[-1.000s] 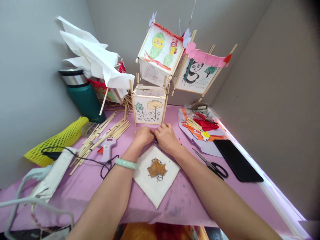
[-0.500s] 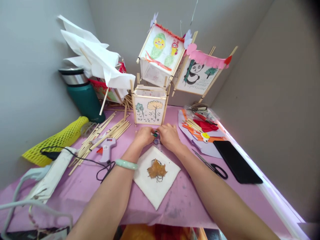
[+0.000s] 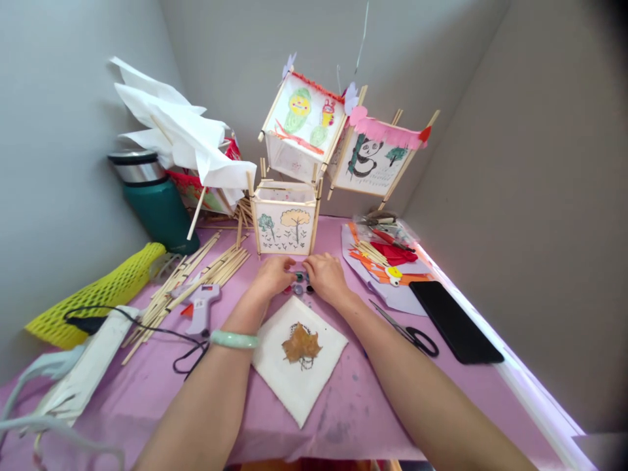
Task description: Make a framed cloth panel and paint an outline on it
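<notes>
Small round paint pots (image 3: 299, 288) in several colours stand in a cluster on the pink-covered table. My left hand (image 3: 276, 275), with a pale green bangle on the wrist, has its fingertips curled at the left side of the pots. At their right side is my right hand (image 3: 324, 275), its fingers bent at a green pot. Whether either hand grips a pot is too small to tell. Nearer to me, a white square cloth (image 3: 299, 389) lies turned like a diamond, with a brown dry leaf (image 3: 301, 343) over black marks on it.
Behind my hands stands a paper lantern (image 3: 284, 226), with more lanterns above. Wooden sticks (image 3: 171, 294), a glue gun (image 3: 201, 307) and a power strip (image 3: 93, 366) lie left. Scissors (image 3: 405, 329), a black phone (image 3: 456, 320) and coloured paper (image 3: 402, 299) lie right.
My hands have moved slightly apart, and more of the pots shows between them. The whole view has shifted a little, with the lanterns lower and further left.
</notes>
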Demonstrator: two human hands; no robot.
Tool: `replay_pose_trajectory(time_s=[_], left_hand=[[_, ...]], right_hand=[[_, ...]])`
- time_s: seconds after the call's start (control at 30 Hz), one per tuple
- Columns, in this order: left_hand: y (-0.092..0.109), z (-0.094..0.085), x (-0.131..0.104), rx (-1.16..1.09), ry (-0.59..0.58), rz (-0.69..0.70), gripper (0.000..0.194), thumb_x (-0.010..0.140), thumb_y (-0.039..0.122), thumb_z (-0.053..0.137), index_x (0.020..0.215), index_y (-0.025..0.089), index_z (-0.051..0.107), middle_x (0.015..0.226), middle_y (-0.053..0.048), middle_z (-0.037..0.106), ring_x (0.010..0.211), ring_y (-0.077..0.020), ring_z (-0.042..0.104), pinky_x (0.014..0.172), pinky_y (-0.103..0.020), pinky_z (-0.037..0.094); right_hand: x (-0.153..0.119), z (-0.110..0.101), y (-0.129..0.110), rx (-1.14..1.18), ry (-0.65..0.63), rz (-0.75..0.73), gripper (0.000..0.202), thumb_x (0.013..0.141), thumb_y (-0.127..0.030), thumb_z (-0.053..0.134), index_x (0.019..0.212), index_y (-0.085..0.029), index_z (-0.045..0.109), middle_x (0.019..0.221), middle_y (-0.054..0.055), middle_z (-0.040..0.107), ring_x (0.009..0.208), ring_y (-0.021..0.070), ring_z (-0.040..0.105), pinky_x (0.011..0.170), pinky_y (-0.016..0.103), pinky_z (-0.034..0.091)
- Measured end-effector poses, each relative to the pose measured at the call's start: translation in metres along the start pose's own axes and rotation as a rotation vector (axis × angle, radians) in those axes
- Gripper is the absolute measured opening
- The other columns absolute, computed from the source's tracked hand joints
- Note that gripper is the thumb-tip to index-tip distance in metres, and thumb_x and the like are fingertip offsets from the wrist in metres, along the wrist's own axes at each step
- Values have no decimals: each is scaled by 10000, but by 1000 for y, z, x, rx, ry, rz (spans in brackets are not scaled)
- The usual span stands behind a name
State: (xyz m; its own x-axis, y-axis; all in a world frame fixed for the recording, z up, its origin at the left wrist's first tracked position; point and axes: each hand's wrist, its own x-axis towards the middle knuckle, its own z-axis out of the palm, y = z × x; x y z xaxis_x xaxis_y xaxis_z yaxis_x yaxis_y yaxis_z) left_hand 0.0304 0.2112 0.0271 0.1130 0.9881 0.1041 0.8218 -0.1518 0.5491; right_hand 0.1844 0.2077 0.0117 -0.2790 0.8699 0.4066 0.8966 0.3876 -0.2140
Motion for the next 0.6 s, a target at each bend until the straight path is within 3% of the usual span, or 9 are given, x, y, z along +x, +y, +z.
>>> replay_pose_trajectory(time_s=[0.13, 0.23, 0.43, 0.53, 0.6], left_hand=[[8, -5, -5, 32, 209, 99, 216, 784, 263, 565, 932, 170, 691, 969, -83, 696, 943, -216, 607, 845, -317, 431], [15, -6, -11, 48, 387, 178, 244, 854, 260, 442, 857, 174, 671, 920, -79, 680, 949, -220, 569, 878, -345, 395], [25, -1, -18, 53, 634, 321, 148, 785, 177, 461, 650, 186, 523, 702, -52, 582, 773, -202, 523, 749, -341, 397], [37, -11, -25, 32, 749, 374, 245, 819, 204, 452, 575, 204, 426, 605, -20, 504, 692, -179, 492, 715, -340, 392], [50, -24, -42, -15, 826, 416, 286, 853, 229, 440, 571, 207, 402, 589, -8, 477, 682, -167, 488, 719, -340, 402]], right_hand=[[-2, 0, 0, 24, 77, 3, 256, 942, -253, 405, 940, -207, 657, 909, 42, 697, 865, 205, 557, 731, 303, 317], [-3, 2, 0, 49, 134, -10, 236, 934, -211, 411, 1005, -208, 636, 955, 36, 692, 888, 193, 574, 759, 294, 335], [-4, 5, 2, 99, 253, -35, 236, 937, -213, 407, 973, -182, 638, 919, 59, 682, 873, 191, 592, 768, 292, 362], [-3, 6, 4, 129, 329, -42, 240, 939, -217, 401, 970, -170, 633, 900, 63, 676, 863, 191, 595, 762, 293, 374], [-2, 7, 6, 159, 389, -49, 233, 936, -213, 405, 973, -173, 632, 889, 56, 674, 849, 186, 597, 760, 290, 381]])
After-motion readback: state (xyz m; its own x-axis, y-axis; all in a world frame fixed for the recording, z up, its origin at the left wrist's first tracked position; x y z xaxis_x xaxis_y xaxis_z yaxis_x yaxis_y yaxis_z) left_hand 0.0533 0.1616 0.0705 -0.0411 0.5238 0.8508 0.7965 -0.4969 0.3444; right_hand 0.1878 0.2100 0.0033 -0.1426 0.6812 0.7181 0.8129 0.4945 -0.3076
